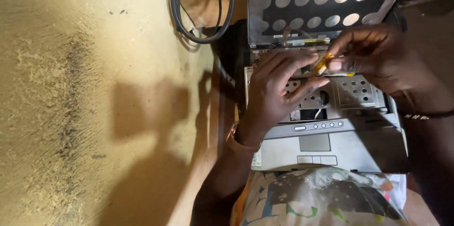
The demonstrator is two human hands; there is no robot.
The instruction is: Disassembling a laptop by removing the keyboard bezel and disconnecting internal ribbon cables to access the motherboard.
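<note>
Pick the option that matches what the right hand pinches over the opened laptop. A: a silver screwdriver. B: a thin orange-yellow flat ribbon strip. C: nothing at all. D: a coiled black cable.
B: the right hand pinches a thin orange-yellow ribbon strip between thumb and finger above the laptop, whose keyboard is removed, while the left hand rests on the bare metal chassis.
</note>
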